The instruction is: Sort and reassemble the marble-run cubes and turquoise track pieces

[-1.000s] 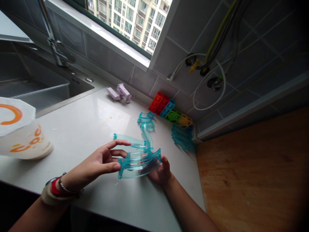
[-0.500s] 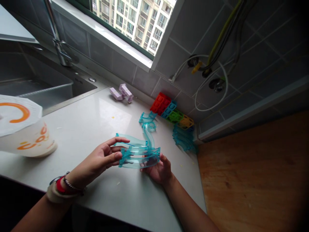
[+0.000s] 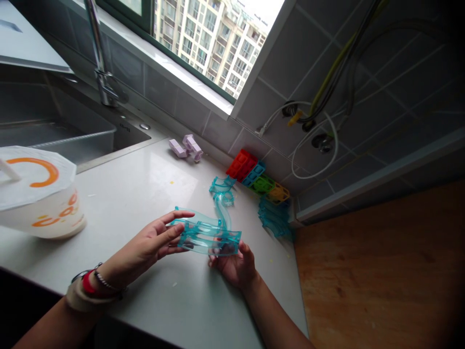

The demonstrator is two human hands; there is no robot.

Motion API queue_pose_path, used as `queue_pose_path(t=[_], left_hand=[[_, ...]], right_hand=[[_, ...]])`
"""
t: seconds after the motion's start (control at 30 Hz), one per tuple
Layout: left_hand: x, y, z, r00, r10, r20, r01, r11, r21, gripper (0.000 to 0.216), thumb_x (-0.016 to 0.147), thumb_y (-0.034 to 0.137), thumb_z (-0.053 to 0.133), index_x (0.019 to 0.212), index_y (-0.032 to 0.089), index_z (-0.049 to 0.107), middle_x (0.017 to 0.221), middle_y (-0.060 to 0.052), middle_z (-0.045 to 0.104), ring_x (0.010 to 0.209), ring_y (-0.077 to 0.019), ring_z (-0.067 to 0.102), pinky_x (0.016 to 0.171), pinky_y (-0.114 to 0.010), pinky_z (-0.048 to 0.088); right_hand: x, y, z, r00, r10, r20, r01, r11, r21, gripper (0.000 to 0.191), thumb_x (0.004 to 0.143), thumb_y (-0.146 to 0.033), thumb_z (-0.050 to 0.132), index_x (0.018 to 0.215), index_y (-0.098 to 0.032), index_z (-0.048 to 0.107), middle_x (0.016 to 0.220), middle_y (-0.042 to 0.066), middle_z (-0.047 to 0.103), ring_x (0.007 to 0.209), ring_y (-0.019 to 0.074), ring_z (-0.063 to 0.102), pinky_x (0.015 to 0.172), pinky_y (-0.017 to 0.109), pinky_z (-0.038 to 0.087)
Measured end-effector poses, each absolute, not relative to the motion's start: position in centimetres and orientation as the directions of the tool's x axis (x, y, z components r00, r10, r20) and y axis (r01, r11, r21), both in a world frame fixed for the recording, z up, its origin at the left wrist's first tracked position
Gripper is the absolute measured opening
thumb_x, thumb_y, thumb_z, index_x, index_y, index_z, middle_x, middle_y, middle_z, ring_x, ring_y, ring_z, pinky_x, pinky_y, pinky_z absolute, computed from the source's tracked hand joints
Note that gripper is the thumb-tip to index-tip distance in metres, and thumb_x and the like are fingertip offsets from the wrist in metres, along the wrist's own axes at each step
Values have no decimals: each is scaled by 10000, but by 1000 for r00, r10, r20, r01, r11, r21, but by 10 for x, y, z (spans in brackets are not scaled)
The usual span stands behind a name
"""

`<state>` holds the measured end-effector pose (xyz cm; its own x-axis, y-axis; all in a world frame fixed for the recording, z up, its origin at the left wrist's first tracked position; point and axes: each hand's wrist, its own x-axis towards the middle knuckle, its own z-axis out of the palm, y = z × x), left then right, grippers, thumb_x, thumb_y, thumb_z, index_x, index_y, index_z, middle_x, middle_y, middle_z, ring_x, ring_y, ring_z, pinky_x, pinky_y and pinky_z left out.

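Two or more translucent teal toy track pieces (image 3: 210, 246), lying one over another, are held between my hands above the white counter. My left hand (image 3: 154, 238) grips their left end, thumb on the near side and fingers stretched behind. From below and the right, my right hand (image 3: 237, 267) closes round the other end; its fingertips show partly through the plastic. Just behind them is another teal track piece (image 3: 199, 217), close to my left fingertips. A wavy teal piece (image 3: 222, 211) and a curved one (image 3: 222, 184) lie further back on the counter.
Against the tiled wall stand red (image 3: 241, 165), blue, green and yellow plastic blocks, with a stack of teal pieces (image 3: 273, 218) beside them. Lilac pieces (image 3: 186, 148) lie at the back. A paper cup (image 3: 54, 208) stands at left, near the sink (image 3: 127, 143).
The held track pieces have tilted a little, and my left thumb has shifted slightly up along their end. The whole view has moved slightly; both hands stay on the pieces.
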<state>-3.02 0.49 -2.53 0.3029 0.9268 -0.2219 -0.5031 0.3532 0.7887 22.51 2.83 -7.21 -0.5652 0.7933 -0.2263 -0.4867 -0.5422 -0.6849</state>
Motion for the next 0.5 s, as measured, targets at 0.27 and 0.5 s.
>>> queue_pose_path(t=[0.27, 0.5], left_hand=[[-31, 3, -25, 323, 927, -192, -449, 329, 831, 416, 908, 404, 779, 1272, 232, 678, 1082, -86, 777, 988, -229, 748, 877, -310, 603], [-26, 6, -28, 206, 968, -140, -350, 207, 914, 416, 912, 449, 759, 1249, 219, 676, 1144, -109, 765, 1013, -261, 735, 895, -366, 597]], right_hand=[[224, 28, -70, -570, 791, -221, -483, -541, -689, 636, 694, -707, 813, 1020, -163, 760, 859, 38, 672, 764, 188, 593, 723, 337, 497], [225, 28, -74, -561, 801, -210, -480, -521, -706, 619, 727, -722, 768, 1028, -181, 747, 840, 44, 678, 758, 202, 593, 718, 347, 491]])
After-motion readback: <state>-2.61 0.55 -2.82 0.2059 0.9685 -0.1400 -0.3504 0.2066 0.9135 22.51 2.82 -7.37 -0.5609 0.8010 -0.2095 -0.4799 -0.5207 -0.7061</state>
